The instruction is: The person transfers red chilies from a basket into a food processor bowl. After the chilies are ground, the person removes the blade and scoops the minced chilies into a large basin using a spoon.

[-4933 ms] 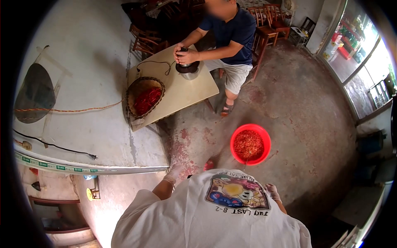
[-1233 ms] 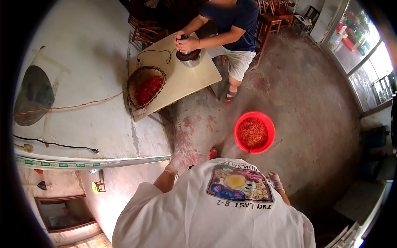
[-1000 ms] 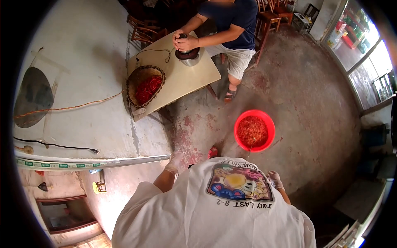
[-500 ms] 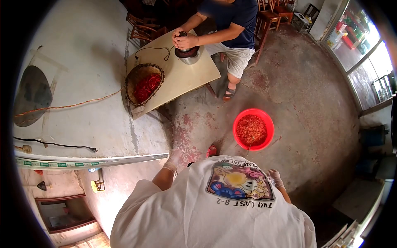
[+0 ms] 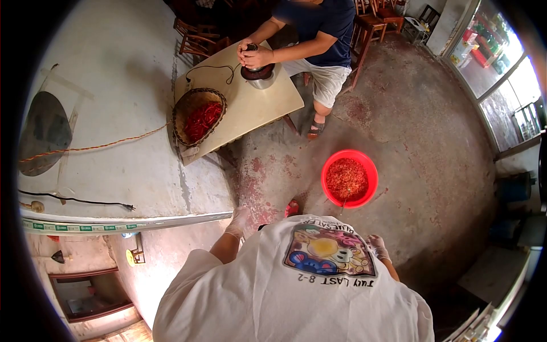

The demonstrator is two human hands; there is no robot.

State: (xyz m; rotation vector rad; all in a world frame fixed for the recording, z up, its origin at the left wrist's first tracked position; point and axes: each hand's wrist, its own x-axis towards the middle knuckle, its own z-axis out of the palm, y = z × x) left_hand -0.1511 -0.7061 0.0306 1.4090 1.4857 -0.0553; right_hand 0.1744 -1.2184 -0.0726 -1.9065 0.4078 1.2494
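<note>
My left hand (image 5: pixel 239 222), in a clear plastic glove, hangs at my left side near the ledge of the wall. Its fingers point loosely downward, and I see nothing in them. On the other side, my right hand (image 5: pixel 377 246) wears a similar glove and hangs beside my white shirt (image 5: pixel 273 279), fingers slightly apart and no object visible in them. In front of me on the concrete floor stands a red plastic basin (image 5: pixel 373 171) holding chopped red chili (image 5: pixel 347 178). Neither hand touches it. The tip of a red shoe (image 5: pixel 292 208) shows below my shirt.
A seated person (image 5: pixel 325 51) presses both hands on a dark-topped grinder with a metal base (image 5: pixel 262 82) on a low table (image 5: pixel 256 119). Beside it sits a woven basket (image 5: pixel 179 114) of red chilies. Wooden chairs (image 5: pixel 369 25) stand behind; a loose plug (image 5: pixel 130 206) lies at left.
My torso and right hand have shifted very slightly. The basin, basket and seated person look the same.
</note>
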